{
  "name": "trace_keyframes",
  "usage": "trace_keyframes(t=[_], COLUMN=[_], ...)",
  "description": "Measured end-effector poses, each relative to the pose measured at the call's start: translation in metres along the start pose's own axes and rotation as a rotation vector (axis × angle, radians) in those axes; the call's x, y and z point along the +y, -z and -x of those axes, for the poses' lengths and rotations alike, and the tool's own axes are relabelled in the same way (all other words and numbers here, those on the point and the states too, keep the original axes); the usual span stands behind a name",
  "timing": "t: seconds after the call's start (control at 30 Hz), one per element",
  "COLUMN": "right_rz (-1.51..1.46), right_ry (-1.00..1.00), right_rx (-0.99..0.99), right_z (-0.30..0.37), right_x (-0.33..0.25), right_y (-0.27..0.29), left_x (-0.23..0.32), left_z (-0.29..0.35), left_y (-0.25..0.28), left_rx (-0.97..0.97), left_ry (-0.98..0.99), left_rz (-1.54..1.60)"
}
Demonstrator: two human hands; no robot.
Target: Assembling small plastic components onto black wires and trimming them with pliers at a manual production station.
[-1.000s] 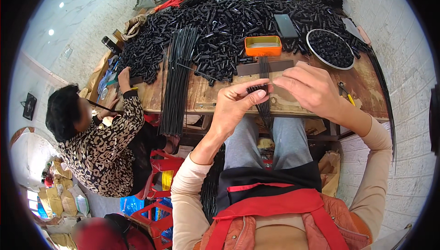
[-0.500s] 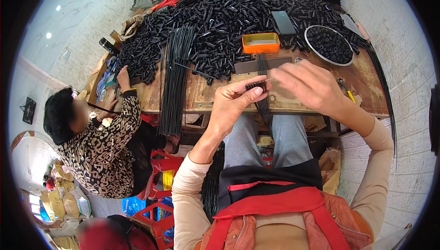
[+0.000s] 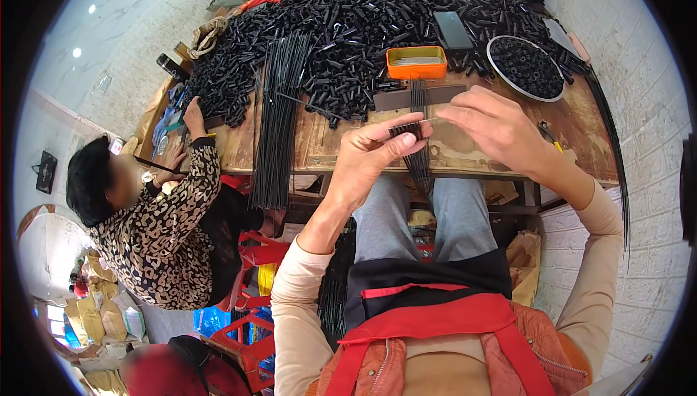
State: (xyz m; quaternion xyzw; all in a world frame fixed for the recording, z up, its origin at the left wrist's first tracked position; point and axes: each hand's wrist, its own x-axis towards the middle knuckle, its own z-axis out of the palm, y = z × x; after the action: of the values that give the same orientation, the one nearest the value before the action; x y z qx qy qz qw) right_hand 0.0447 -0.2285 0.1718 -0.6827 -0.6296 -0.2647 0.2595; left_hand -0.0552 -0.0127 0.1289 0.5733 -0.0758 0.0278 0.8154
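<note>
Between the thumb and fingers of my left hand [image 3: 374,155] is a small black ribbed piece [image 3: 405,130], like a row of short tubes side by side. To its right, my right hand [image 3: 501,135] pinches a thin pale pin [image 3: 433,119] whose tip reaches toward the piece. Below my left hand, a narrow bundle of thin black rods [image 3: 417,100] rests across a flat dark bar [image 3: 392,100] and runs over the near table edge. Just beyond the bar stands an orange tin [image 3: 416,71] with several thin pale pins in it.
A large heap of short black tubes [image 3: 348,33] covers the far table. A longer bundle of black rods [image 3: 276,127] overhangs the edge at left. A round tray of black pieces [image 3: 560,91], a phone [image 3: 453,30] and pliers [image 3: 549,135] lie right. A co-worker [image 3: 160,229] sits at left.
My right hand, blurred before, now shows clearly, its fingers closed on the pin near the ribbed piece. My left hand keeps its hold. The co-worker's lower hand has come into clearer sight.
</note>
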Motion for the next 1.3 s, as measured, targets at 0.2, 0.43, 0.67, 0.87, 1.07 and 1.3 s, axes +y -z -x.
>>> trace_keyframes(t=[0.2,0.43,0.67,0.87,1.07,1.3], right_rz=[0.110,0.245,0.079,0.057,-0.042,-0.385], right_ry=[0.082,0.121,0.065,0.118,0.137,-0.493], right_rx=[-0.002,0.035,0.035,0.015,0.034,0.063], right_z=[-0.008,-0.006,-0.002,-0.011,-0.023,-0.016], right_x=[-0.005,-0.008,-0.001,0.005,-0.009,0.046], right_y=[0.004,0.013,0.004,0.006,-0.007,-0.009], left_x=[-0.001,-0.001,0.000,0.003,0.003,-0.045], left_z=[0.000,0.001,0.002,0.003,0.005,0.004], left_y=[0.001,0.002,0.002,0.004,-0.001,0.029], left_rx=[0.000,0.025,0.007,-0.005,0.014,-0.066], left_ry=[-0.027,-0.014,-0.008,-0.010,-0.033,-0.170], left_rz=[0.034,0.019,0.015,0.006,-0.008,-1.230])
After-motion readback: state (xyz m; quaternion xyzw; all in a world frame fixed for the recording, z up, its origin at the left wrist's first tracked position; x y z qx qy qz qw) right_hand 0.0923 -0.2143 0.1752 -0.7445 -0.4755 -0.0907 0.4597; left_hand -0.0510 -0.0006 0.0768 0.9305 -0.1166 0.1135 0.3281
